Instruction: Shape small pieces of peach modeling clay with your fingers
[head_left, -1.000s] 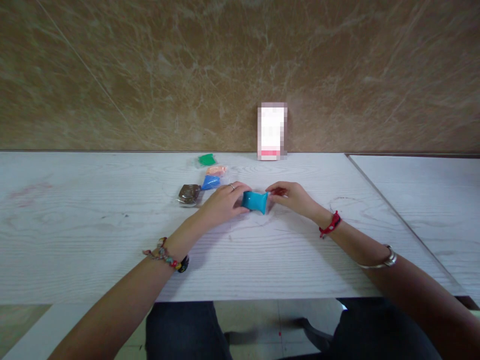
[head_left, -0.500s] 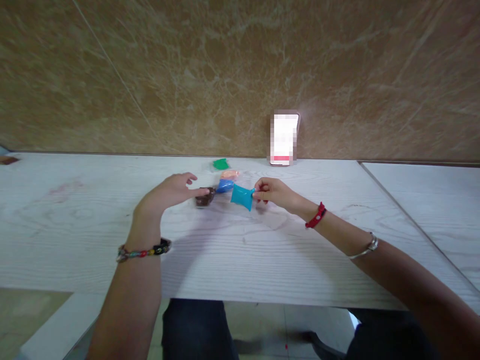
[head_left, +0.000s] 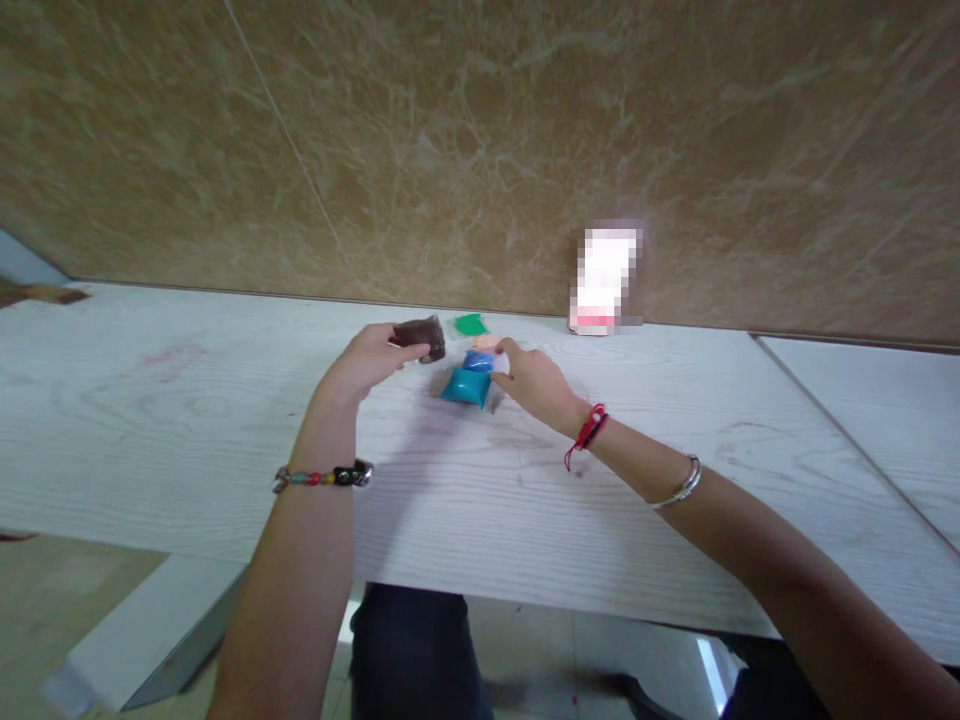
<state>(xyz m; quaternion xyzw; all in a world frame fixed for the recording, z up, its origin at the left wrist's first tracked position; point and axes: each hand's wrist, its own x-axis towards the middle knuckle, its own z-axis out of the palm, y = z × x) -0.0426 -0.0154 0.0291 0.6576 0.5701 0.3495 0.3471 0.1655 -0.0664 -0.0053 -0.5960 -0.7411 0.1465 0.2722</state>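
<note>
My left hand (head_left: pixel 367 360) pinches a clear plastic packet of brown, clay-like material (head_left: pixel 421 338) between thumb and fingers, tilted just above the table. To the right, my right hand (head_left: pixel 536 382) has its thumb and forefinger apart beside a small cluster of packets and holds none of them. Nearest to me in that cluster lies a turquoise packet (head_left: pixel 466 387). Directly behind it is a blue packet (head_left: pixel 478 361), and a peach packet (head_left: pixel 485 342) sits partly hidden by my forefinger. A green packet (head_left: pixel 471 324) lies farthest back.
A phone (head_left: pixel 602 282) with a blurred bright screen leans on the brown marbled wall (head_left: pixel 465 150) behind the white wood-grain table (head_left: pixel 525 530). A seam crosses the tabletop at right. A brown object (head_left: pixel 52 294) lies at the far left.
My right hand has let go of the turquoise packet, which now lies against the blue one. My left hand left the turquoise packet, moved left and lifted the brown packet.
</note>
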